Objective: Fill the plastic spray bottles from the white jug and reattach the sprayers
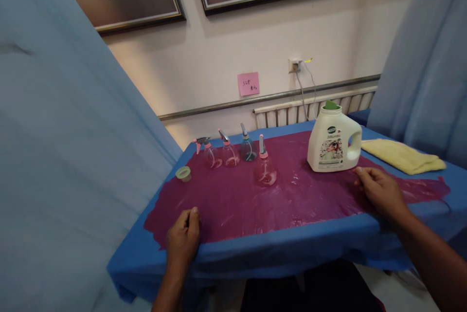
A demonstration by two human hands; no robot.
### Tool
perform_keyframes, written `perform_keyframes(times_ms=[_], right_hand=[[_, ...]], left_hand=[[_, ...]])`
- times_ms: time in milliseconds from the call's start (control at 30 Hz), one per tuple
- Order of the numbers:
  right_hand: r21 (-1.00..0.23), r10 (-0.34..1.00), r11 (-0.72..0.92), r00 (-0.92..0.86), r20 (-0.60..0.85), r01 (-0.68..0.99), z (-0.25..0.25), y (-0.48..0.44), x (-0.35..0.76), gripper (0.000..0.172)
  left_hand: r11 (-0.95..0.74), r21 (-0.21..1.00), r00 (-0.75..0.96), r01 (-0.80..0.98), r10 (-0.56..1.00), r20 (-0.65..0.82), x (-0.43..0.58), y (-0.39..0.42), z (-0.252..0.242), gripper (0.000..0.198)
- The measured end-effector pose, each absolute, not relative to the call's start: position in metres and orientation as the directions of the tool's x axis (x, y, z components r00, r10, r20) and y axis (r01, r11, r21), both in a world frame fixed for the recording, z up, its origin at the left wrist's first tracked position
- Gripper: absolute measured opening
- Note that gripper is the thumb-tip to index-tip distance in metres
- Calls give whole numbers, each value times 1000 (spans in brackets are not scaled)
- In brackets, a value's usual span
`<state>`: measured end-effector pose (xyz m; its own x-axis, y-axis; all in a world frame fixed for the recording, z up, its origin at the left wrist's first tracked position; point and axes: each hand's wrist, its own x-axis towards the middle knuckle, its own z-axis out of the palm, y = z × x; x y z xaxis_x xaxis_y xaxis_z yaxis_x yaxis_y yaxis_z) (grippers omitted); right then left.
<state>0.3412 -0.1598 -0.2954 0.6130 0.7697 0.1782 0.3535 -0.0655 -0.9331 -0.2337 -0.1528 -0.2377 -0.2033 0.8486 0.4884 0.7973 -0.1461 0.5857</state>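
Observation:
My left hand (183, 235) is curled closed at the front left edge of the purple sheet (233, 210), with nothing visible in it. At the right, my right hand (379, 189) has its fingers pressed together just beside the base of a cream jug (330, 144) with a green spout and no cap; whether it pinches anything is hidden. Several clear spray bottles stand on the sheet: one with a black and pink head (213, 156), one with a pink collar (230, 155), a bluish one (248, 149) and a nearer pink-collared one (266, 172). A pale green cap (183, 174) lies left of them.
A folded yellow cloth (404, 155) lies on the blue-covered table (270, 248) at the right. Blue curtains hang on both sides. Behind the table are a radiator (280, 112), a wall socket with cables (295, 65) and a pink note (248, 83).

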Motion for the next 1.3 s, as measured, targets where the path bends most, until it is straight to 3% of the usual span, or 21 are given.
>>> perform_keyframes(times_ms=[1300], right_hand=[[-930, 769, -84, 617, 167, 357, -293, -159, 341, 59]], left_hand=[[-162, 586, -195, 794, 845, 498, -234, -153, -239, 51]])
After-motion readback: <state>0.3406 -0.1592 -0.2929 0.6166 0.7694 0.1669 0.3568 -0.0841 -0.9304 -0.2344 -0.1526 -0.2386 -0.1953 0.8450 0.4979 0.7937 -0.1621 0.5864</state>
